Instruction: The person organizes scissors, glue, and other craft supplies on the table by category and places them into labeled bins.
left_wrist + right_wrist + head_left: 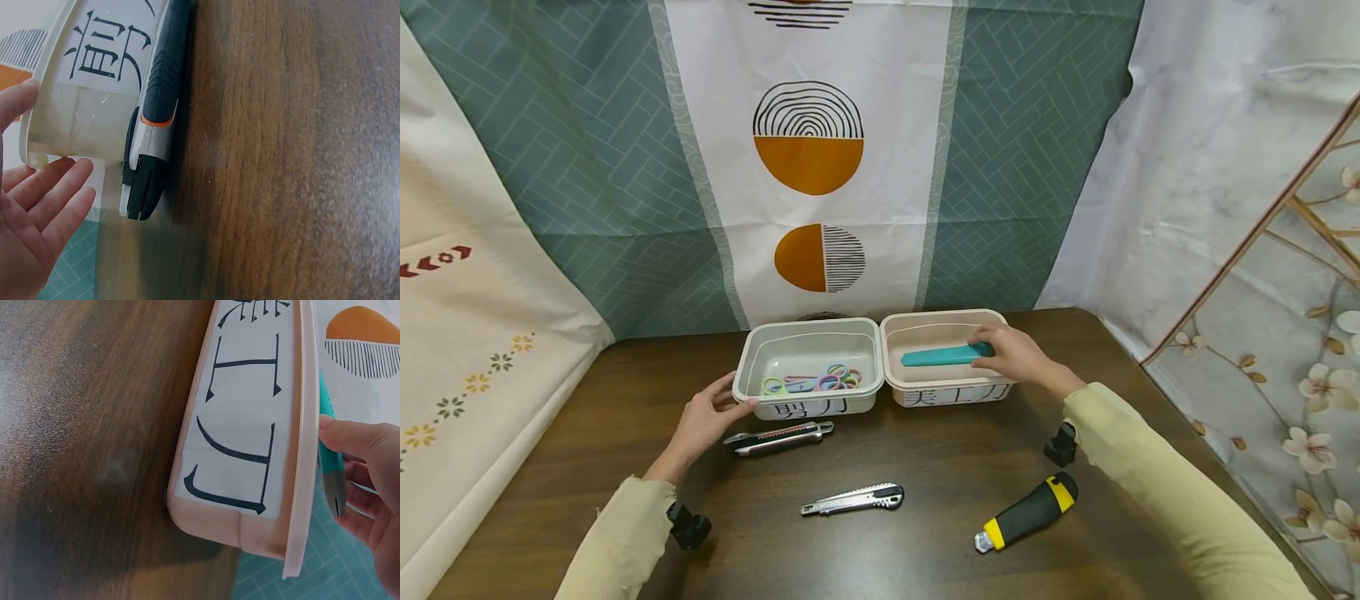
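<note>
My right hand grips the dark end of a teal utility knife over the pinkish-beige bin. In the right wrist view the thumb presses one side of the knife, with fingers behind it. My left hand rests at the front left corner of the pale grey-green bin, thumb at the rim and relaxed fingers along the end wall. Inside that bin lie several pastel scissors. A black and silver utility knife lies in front of it, near the left hand.
A smaller silver utility knife lies mid-table. Toward the front right is a black and yellow cutter. Both bins stand side by side at the back of the brown table, close to a patterned curtain. Printed labels mark their fronts.
</note>
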The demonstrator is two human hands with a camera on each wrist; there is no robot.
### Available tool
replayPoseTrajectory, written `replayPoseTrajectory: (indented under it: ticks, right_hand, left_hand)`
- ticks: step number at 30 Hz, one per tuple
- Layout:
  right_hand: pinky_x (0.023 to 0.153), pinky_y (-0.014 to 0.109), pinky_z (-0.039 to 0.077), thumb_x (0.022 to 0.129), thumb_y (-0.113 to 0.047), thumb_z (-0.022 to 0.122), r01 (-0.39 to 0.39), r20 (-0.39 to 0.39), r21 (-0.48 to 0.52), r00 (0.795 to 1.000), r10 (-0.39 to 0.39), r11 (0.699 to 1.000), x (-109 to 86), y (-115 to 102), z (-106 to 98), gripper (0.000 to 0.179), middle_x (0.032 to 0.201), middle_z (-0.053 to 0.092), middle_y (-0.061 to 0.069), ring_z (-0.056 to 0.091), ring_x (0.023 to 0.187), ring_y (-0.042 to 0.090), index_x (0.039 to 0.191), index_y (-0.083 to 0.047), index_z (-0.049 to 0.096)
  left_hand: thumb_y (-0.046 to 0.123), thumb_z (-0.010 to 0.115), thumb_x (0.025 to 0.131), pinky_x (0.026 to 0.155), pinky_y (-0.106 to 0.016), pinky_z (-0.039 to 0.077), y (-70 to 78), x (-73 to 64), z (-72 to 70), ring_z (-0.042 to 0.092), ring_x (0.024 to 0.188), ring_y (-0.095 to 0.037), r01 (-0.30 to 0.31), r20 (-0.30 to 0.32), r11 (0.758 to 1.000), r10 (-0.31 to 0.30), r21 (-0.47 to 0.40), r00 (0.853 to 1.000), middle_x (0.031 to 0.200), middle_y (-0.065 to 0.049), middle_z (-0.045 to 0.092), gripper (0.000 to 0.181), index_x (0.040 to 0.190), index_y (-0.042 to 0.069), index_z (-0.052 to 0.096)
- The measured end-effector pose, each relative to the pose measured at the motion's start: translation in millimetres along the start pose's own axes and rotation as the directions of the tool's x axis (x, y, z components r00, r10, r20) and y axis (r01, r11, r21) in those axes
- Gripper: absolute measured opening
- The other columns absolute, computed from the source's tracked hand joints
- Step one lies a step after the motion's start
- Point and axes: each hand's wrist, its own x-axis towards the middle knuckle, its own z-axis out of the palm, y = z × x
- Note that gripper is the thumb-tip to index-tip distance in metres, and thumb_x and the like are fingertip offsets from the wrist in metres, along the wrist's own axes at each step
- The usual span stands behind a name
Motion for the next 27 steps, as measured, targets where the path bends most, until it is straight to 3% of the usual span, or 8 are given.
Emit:
replayPoseTrajectory:
  ticks: [9,27]
  right_hand:
    - [0.071,0.038,0.049,0.077,-0.015,0.072,0.007,0.019,-0.033,1.0,-0.006,0.999,2.8,3,5,0.034,0.103,0.062,0.013,0.059,0.086,0.024,0.105,0.002,0.065]
    - [0.072,0.037,0.048,0.077,-0.018,0.072,-0.05,0.065,-0.013,0.997,0.051,0.999,3.8,7,14,0.034,0.105,0.061,0.013,0.058,0.086,0.021,0.104,0.002,0.066]
  left_hand:
    - [0.032,0.066,0.083,0.081,-0.045,0.048,0.5,-0.8,0.1,0.057,0.104,-0.036,0.005,0.001,1.0,-0.005,-0.011,1.0,0.12,-0.025,0.054,0.07,0.137,0.0,0.035]
    - [0.033,0.066,0.082,0.081,-0.045,0.048,-2.2,-0.8,0.4,0.057,0.105,-0.036,0.003,0.003,1.0,-0.003,-0.021,1.0,0.121,-0.025,0.054,0.071,0.137,0.001,0.035]
